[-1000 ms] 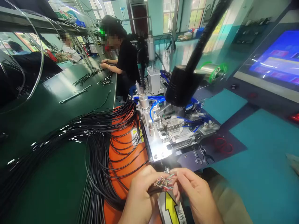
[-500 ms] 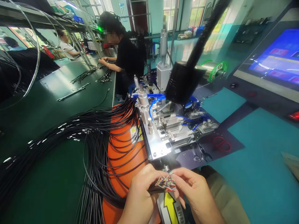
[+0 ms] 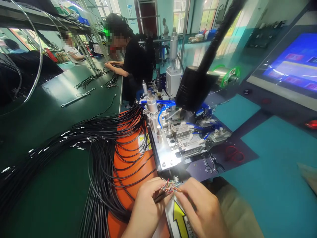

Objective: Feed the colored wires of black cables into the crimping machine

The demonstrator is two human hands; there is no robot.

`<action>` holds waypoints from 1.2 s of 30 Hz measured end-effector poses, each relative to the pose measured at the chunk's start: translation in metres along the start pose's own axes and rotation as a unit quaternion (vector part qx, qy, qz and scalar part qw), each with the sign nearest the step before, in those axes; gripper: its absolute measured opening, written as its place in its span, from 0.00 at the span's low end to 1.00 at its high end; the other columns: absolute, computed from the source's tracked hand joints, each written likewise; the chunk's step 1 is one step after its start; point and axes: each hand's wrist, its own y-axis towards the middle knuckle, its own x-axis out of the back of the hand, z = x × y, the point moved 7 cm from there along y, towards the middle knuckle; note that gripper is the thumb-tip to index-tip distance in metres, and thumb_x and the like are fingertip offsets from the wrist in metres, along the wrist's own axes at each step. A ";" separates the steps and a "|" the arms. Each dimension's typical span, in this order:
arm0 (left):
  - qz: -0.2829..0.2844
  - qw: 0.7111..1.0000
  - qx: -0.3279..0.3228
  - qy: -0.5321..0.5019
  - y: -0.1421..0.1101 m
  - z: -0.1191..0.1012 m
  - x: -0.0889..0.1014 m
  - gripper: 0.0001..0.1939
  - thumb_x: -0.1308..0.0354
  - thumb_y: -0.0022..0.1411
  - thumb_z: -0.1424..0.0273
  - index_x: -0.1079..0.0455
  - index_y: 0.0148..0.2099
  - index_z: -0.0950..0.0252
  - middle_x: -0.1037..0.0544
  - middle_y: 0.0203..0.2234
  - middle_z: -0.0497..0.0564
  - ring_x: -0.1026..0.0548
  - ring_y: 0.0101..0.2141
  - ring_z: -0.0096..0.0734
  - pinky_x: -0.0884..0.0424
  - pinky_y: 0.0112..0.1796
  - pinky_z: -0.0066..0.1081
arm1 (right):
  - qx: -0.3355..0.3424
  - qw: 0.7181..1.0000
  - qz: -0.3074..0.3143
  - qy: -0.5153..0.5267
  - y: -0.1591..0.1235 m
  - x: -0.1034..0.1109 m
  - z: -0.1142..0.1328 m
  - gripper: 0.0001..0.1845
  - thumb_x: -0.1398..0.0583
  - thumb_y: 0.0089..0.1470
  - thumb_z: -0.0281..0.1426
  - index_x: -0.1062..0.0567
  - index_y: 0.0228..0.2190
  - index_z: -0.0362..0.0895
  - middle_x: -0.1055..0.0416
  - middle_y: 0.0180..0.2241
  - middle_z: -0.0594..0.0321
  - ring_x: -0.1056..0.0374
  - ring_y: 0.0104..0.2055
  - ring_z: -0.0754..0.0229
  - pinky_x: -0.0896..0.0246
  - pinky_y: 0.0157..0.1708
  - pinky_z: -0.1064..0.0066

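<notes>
A long green workbench (image 3: 47, 195) runs from near to far on the left, and a teal floor mat (image 3: 277, 175) lies on the right. Between them sits one orange pad (image 3: 133, 158), with one metal crimping machine (image 3: 178, 132) just beyond it, fitted with blue air hoses (image 3: 165, 105). A large screen (image 3: 292, 62) glows at far right. Farther along the bench, one person in a black shirt (image 3: 135, 62) works over two small heaps of cable (image 3: 90, 78), and one flat metal bar (image 3: 78, 97) lies nearer on the bench.

One big bundle of black cables (image 3: 104, 158) sweeps across the bench and pad in many loops. At the near edge of the machine, its cut end (image 3: 168, 186) shows dozens of thin coloured wires, too many to count. That end lies roughly level, its long axis running left to right, with the tips pointing right and slightly far. The left hand (image 3: 146, 201) is curled tightly around the cables behind that end. The right hand (image 3: 200, 208) is close beside it, its fingers (image 3: 184, 191) drawn narrow against the coloured wires. Below them is one yellow arrow label (image 3: 178, 219). Two wrenches (image 3: 211, 163) lie right of the machine.
</notes>
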 end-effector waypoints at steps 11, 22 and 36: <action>0.007 0.998 -0.042 0.044 -0.002 -0.002 0.000 0.11 0.45 0.53 0.70 0.34 0.21 0.68 0.39 0.19 0.45 0.39 0.22 0.24 0.43 0.24 0.23 | -0.052 0.993 -0.041 0.093 0.016 -0.003 -0.006 0.13 0.51 0.55 0.27 0.39 0.20 0.44 0.39 0.23 0.65 0.41 0.28 0.61 0.46 0.28 0.70; 0.020 0.999 -0.003 -0.044 -0.004 -0.010 0.005 0.15 0.48 0.55 0.61 0.31 0.27 0.69 0.32 0.22 0.49 0.36 0.25 0.28 0.40 0.26 0.25 | -0.147 0.968 0.018 0.200 0.004 -0.008 -0.025 0.18 0.57 0.60 0.36 0.35 0.25 0.44 0.38 0.25 0.64 0.39 0.30 0.61 0.44 0.31 0.72; 0.007 1.000 -0.014 -0.013 -0.003 -0.011 0.004 0.12 0.45 0.56 0.65 0.29 0.28 0.69 0.33 0.24 0.48 0.34 0.26 0.29 0.41 0.27 0.26 | -0.149 0.963 0.035 0.221 0.003 -0.009 -0.019 0.12 0.49 0.56 0.34 0.37 0.23 0.44 0.38 0.26 0.65 0.40 0.31 0.60 0.46 0.32 0.71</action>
